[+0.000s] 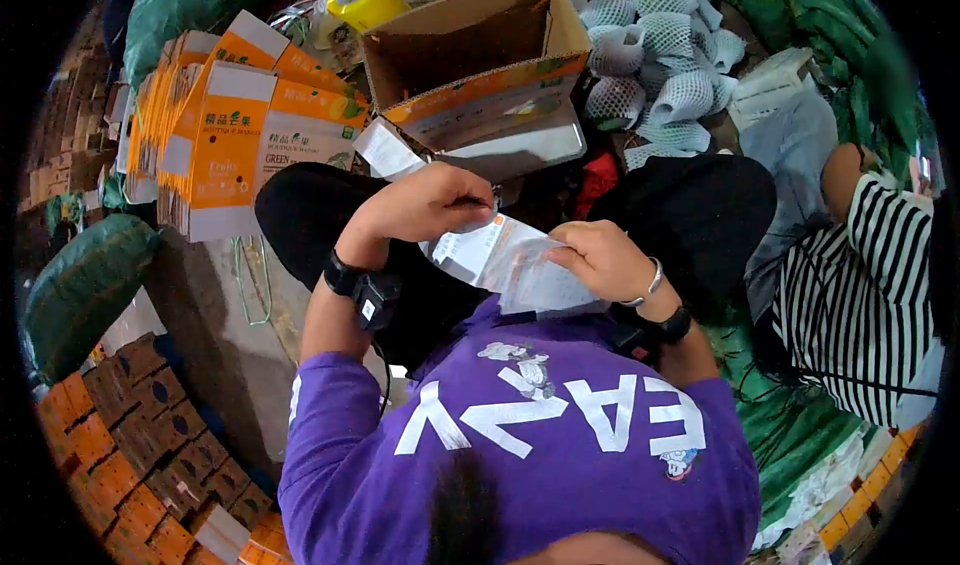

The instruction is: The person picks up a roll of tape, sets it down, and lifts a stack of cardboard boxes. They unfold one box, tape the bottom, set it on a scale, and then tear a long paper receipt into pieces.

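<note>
Close above my lap, both hands hold a white printed slip with an orange mark and a clear plastic sleeve that overlaps it. My left hand is closed, its bent fingers pinching the slip's upper edge. On the other side, my right hand grips the sleeve between thumb and fingers. Beyond them stands an open cardboard box with orange printing, its flaps up. Another white piece of paper lies beside the box, just past my left hand.
Flattened orange-and-white mango cartons stand stacked at the left. White foam net sleeves are heaped right of the box, and yellow tape lies behind it. A person in a striped shirt sits close at my right.
</note>
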`<state>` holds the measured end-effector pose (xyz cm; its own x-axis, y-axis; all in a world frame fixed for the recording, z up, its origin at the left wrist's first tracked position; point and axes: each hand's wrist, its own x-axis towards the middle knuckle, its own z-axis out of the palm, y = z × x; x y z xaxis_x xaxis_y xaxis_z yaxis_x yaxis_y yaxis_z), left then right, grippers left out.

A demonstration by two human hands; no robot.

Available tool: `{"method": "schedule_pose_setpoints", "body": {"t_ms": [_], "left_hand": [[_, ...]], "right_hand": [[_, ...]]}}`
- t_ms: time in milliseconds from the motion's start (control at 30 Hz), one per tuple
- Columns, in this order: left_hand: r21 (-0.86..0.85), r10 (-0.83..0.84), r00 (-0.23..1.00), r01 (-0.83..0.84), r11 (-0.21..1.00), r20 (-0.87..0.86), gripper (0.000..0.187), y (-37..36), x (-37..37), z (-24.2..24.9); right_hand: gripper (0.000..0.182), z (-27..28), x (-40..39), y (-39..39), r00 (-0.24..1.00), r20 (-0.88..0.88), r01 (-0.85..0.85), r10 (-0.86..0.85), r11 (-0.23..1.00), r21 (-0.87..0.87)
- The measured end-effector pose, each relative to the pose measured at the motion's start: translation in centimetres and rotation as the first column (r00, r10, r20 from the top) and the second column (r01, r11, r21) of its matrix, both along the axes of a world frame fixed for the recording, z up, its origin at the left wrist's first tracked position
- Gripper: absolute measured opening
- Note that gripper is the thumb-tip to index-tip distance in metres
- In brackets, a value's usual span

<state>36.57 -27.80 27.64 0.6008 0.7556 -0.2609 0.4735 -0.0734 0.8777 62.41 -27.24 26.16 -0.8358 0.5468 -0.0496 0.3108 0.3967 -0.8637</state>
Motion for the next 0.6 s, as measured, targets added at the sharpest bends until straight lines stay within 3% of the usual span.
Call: {"method": "schedule_pose_setpoints", "body": {"t_ms": [100, 167, 200, 233, 300, 333, 367, 433, 500, 533, 567, 600], "left_hand": [[0.064, -0.004, 0.998, 0.0, 0.998, 0.061, 0.012, 0.0, 0.2, 0.1], [0.11, -0.063, 0.997, 0.058, 0.992, 0.036, 0.013, -0.1, 0.1, 0.4], [0.095, -0.061, 0.996, 0.055, 0.994, 0.063, 0.013, -0.3, 0.0, 0.3], [0.151, -0.057, 0.996, 0.045, 0.988, 0.074, 0.013, -0.5, -0.1, 0.2], [0.108, -0.039, 0.999, 0.036, 0.994, 0.026, 0.014, -0.7, -0.8, 0.8], [0.137, -0.05, 0.994, 0.036, 0.99, 0.1, 0.014, -1.0, -0.9, 0.4], [0.11, -0.051, 0.997, 0.045, 0.993, 0.055, 0.014, -1.4, -1.2, 0.6], [0.141, -0.058, 0.997, 0.05, 0.989, 0.054, 0.012, -2.3, -1.9, -0.5], [0.135, 0.182, 0.976, -0.166, 0.977, -0.118, 0.011, -2.6, -3.7, 0.5], [0.215, 0.319, 0.939, -0.287, 0.933, -0.127, 0.009, -2.3, -6.3, 0.2], [0.126, 0.455, 0.89, -0.449, 0.885, -0.027, 0.008, -2.8, -8.3, 1.4], [0.149, 0.544, 0.837, -0.547, 0.824, 0.069, 0.007, -3.7, -10.2, 1.9]], "right_hand": [[0.02, 0.7, -0.7, 0.1, 0.998, 0.054, -0.006, 0.011, 0.995, -0.1], [0.022, 0.7, -1.2, -0.5, 0.983, 0.128, 0.142, -0.129, 0.985, -0.102], [0.027, 0.0, -1.3, -0.9, 0.985, 0.005, 0.171, -0.171, 0.982, -0.079], [0.027, 0.2, -1.4, -0.9, 0.991, -0.008, 0.134, -0.135, 0.988, -0.074], [0.027, 0.7, -2.1, -0.9, 0.979, 0.134, 0.182, -0.151, 0.947, -0.265], [0.021, 0.0, -2.9, -1.4, 0.988, -0.045, 0.136, -0.146, 0.975, -0.177], [0.019, 0.0, -2.7, -0.7, 0.982, 0.173, -0.042, 0.073, 0.984, -0.175], [0.024, 0.1, -3.1, -1.3, 0.987, 0.148, -0.034, 0.062, 0.982, -0.185], [0.022, -1.4, -1.5, -1.5, 0.987, 0.143, -0.062, 0.078, 0.992, -0.114], [0.02, -1.9, -0.7, -1.3, 0.987, 0.144, -0.072, 0.076, 0.997, -0.037], [0.02, -1.8, 0.0, -0.9, 0.985, 0.143, -0.089, 0.093, 0.995, -0.035], [0.018, -1.6, 0.7, -0.4, 0.988, 0.106, 0.12, -0.112, 0.991, -0.067]]}}
